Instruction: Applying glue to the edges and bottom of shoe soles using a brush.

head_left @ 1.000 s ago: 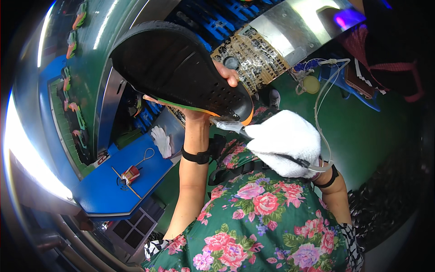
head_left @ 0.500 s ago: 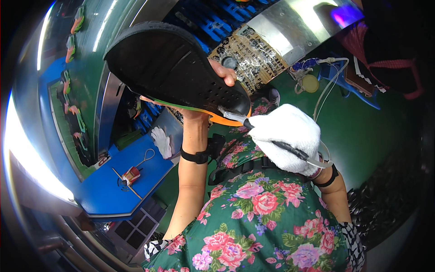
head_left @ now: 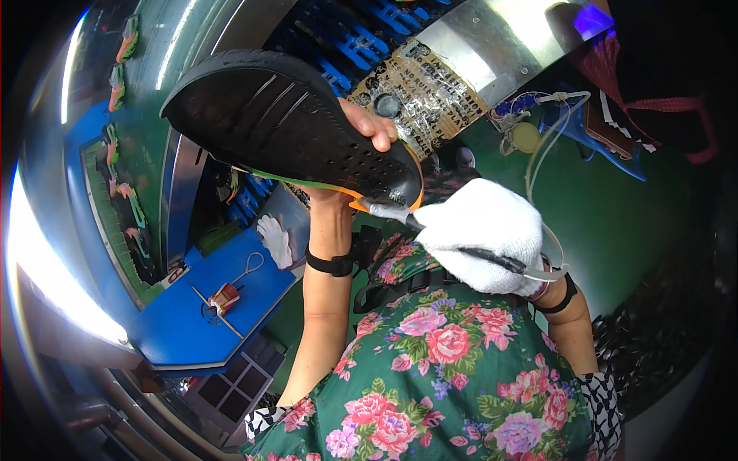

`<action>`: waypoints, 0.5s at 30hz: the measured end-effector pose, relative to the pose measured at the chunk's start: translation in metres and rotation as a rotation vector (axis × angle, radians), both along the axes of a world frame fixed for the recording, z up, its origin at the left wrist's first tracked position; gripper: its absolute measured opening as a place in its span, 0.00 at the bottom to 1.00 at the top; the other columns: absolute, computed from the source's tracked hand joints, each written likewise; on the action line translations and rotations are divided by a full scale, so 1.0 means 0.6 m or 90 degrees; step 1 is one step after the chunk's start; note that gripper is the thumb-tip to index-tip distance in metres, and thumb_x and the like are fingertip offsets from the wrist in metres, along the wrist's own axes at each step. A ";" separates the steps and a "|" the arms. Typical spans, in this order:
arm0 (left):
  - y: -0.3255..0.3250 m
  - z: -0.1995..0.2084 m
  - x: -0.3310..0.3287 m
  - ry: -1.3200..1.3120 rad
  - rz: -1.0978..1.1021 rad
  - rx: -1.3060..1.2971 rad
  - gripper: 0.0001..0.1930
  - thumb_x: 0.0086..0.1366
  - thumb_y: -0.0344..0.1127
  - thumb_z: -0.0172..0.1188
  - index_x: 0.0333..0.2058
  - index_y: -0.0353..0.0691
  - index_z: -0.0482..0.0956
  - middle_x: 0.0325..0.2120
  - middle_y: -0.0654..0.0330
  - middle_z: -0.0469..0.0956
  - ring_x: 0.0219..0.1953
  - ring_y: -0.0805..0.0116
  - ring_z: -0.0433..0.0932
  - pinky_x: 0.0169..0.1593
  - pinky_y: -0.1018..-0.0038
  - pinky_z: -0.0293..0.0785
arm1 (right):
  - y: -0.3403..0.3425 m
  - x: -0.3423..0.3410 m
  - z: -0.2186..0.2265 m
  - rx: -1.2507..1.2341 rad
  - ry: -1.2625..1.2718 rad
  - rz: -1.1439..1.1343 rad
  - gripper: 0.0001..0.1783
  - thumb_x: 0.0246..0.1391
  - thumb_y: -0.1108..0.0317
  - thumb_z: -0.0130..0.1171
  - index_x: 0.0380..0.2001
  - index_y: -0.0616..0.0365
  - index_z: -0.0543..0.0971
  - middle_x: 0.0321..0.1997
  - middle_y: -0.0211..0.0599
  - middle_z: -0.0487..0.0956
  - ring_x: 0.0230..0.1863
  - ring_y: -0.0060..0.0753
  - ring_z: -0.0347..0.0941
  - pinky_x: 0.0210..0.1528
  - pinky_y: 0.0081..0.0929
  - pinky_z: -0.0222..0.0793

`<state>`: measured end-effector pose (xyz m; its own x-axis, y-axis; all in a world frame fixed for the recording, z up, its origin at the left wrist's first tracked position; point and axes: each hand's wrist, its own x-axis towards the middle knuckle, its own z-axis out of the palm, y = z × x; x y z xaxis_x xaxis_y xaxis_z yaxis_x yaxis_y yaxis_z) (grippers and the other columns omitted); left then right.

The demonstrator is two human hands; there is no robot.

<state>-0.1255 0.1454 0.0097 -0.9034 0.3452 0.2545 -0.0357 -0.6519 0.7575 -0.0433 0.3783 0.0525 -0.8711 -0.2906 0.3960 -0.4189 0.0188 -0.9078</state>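
A black shoe sole point(head_left: 254, 115) with rows of small holes and a green-and-orange edge is tilted up in front of me. My bare left hand point(head_left: 367, 125) grips it, fingers over the far edge and the palm hidden underneath. In a white knitted glove, my right hand point(head_left: 483, 234) is closed round a slim brush point(head_left: 388, 212) with a pale front end and a thin hose. The brush tip lies at the orange part of the sole's near edge and seems to touch it.
At left, a blue table point(head_left: 192, 323) bears a red can point(head_left: 224, 296) with sticks and a white glove point(head_left: 274, 240). Colourful shoe parts point(head_left: 127, 200) line the machine beyond. A taped metal ledge point(head_left: 430, 92) and blue racks point(head_left: 361, 46) stand ahead. A blue stool point(head_left: 615, 150) is at right.
The sole has shifted slightly left and tilted more into the light. The brush has moved down and left, from the holed inner surface to the near orange edge.
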 end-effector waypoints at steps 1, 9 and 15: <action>-0.001 -0.003 -0.001 0.000 0.000 0.000 0.26 0.68 0.56 0.62 0.40 0.33 0.75 0.29 0.56 0.75 0.36 0.64 0.77 0.49 0.62 0.71 | -0.001 -0.001 -0.001 -0.010 0.018 0.022 0.13 0.42 0.78 0.73 0.35 0.58 0.87 0.35 0.38 0.86 0.32 0.36 0.81 0.34 0.31 0.75; -0.003 -0.009 -0.006 -0.027 0.006 0.052 0.38 0.63 0.69 0.59 0.40 0.28 0.77 0.35 0.51 0.79 0.36 0.55 0.81 0.49 0.55 0.73 | -0.003 -0.002 -0.009 -0.027 0.005 0.009 0.14 0.43 0.77 0.74 0.37 0.58 0.88 0.39 0.38 0.87 0.33 0.37 0.81 0.35 0.30 0.76; 0.006 -0.001 -0.008 -0.003 0.010 0.024 0.29 0.69 0.57 0.58 0.40 0.29 0.77 0.35 0.55 0.75 0.38 0.58 0.80 0.49 0.57 0.74 | -0.003 0.000 -0.010 -0.073 -0.004 0.002 0.13 0.42 0.77 0.74 0.36 0.57 0.88 0.38 0.38 0.87 0.33 0.38 0.81 0.36 0.30 0.77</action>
